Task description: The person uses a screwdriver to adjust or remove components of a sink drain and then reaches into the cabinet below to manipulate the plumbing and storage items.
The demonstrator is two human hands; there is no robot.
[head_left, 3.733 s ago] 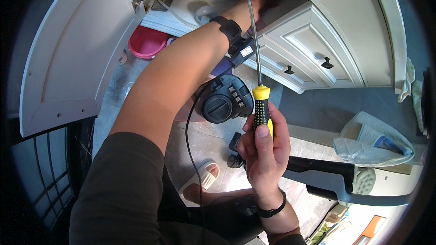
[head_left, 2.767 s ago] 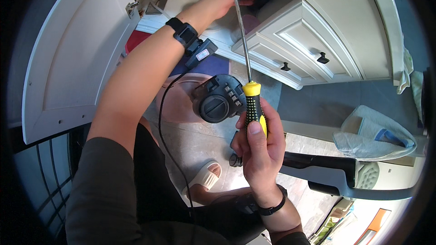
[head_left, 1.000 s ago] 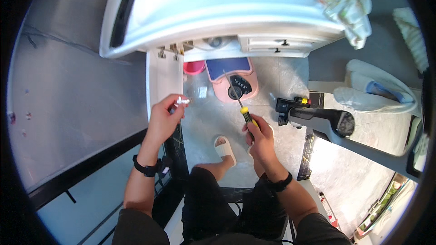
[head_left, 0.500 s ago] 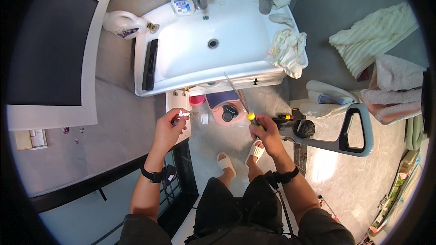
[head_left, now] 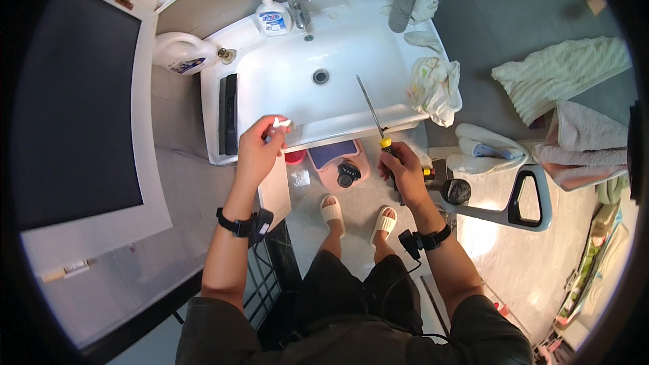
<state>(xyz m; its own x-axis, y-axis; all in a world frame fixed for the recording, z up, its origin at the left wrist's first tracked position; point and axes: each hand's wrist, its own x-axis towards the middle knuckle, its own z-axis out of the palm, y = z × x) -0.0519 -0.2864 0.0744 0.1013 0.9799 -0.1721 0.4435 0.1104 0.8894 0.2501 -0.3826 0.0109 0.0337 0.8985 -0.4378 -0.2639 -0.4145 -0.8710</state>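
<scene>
room: bathroom seen from above, grey tiled floor (head_left: 365,209) underfoot, two feet in pale slippers (head_left: 358,215) planted just before the washbasin (head_left: 324,88).
right hand: right hand (head_left: 404,170) wrapped tight round the yellow-and-black handle of a long screwdriver (head_left: 373,113), shaft angled up over the basin's front edge, tip hanging above the bowl.
left hand: left hand (head_left: 260,145) at the basin's front-left edge, fingers pinched narrow on a small white part (head_left: 280,122); too small to say what it is.
floor things: pink round object (head_left: 340,165) with a black knob below the front edge, small red tub (head_left: 295,157) beside it, contents hidden.
risk: that little part sits in a fingertip pinch right over the bowl; a slip could send it toward the open drain (head_left: 321,76). the long shaft could also scratch the white surface if the wrist drops.
containers: basin bowl looks dry and bare. soap pump bottle (head_left: 273,17) at the back-left corner by the tap (head_left: 297,1); white jug (head_left: 181,53) just off the left rim; fill level not visible.
far side: crumpled cloth (head_left: 434,84) on the right edge.
</scene>
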